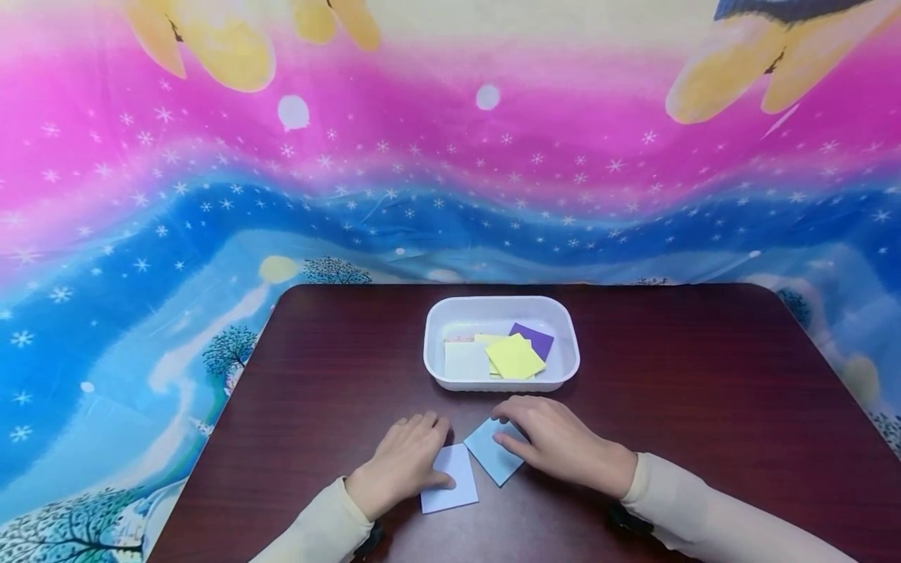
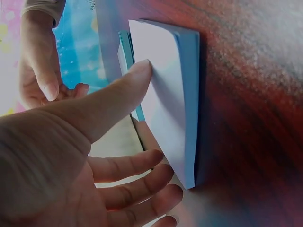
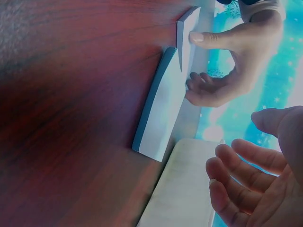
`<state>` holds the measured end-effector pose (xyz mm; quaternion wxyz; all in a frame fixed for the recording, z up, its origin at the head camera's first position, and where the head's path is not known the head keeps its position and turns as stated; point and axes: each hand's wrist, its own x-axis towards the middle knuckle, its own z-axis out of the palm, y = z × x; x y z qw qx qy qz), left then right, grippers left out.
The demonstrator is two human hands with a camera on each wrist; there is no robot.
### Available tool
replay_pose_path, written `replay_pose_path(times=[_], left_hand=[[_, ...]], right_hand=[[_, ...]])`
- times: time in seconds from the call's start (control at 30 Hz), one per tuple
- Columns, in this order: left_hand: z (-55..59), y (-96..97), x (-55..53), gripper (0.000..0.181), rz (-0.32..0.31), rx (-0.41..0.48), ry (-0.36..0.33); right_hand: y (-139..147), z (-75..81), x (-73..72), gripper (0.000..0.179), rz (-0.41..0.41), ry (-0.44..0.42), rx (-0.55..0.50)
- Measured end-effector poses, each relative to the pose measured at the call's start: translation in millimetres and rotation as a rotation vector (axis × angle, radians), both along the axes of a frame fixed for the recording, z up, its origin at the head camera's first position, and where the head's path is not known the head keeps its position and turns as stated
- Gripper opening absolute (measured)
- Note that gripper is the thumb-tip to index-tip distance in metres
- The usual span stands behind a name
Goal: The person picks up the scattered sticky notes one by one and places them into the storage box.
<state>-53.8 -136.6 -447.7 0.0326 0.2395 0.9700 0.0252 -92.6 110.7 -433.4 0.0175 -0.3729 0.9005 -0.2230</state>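
Observation:
A pale lavender pad of sticky notes (image 1: 461, 469) lies flat on the dark wood table. My left hand (image 1: 403, 463) rests its thumb on the top face, its other fingers loosely bent beside the pad; the left wrist view shows the pad's thick edge (image 2: 190, 118). Touching or just overlapping its upper right corner is a light blue pad (image 1: 491, 460), turned at an angle. My right hand (image 1: 563, 444) hovers over the blue pad's right side, fingers relaxed and slightly curved. In the right wrist view a gap shows between that hand (image 3: 255, 184) and the blue pad (image 3: 158, 106).
Just beyond the hands stands a white plastic tub (image 1: 501, 384). Inside it lie a yellow pad (image 1: 517, 357), a purple pad (image 1: 536, 341) and a whitish pad (image 1: 466, 360). A printed cloth (image 1: 450, 172) hangs behind the table's far edge.

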Motion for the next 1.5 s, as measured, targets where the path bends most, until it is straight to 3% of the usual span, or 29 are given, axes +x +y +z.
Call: replay_pose_path(times=[0.37,0.8,1.0,1.23,1.5], left_hand=[[-1.8,0.5,-0.6,0.047,-0.004,0.035,-0.004],[-2.8,-2.1,-0.9,0.050,-0.007,0.053,-0.003],[-2.8,-4.6,-1.9,0.050,-0.028,0.110,-0.014],[0.8,-10.5,-3.8,0.043,-0.060,0.150,-0.034],[4.3,-17.1,-5.5,0.036,-0.085,0.158,0.001]], right_hand=[[0,-1.4,0.8,0.027,-0.001,-0.067,0.002],[0,-0.7,-0.9,0.027,0.002,-0.058,0.001],[0,-1.7,-0.8,0.027,0.002,-0.060,0.010],[-1,-1.4,-1.6,0.027,0.008,-0.056,0.014],[-3,-0.1,-2.6,0.027,0.008,-0.041,0.010]])
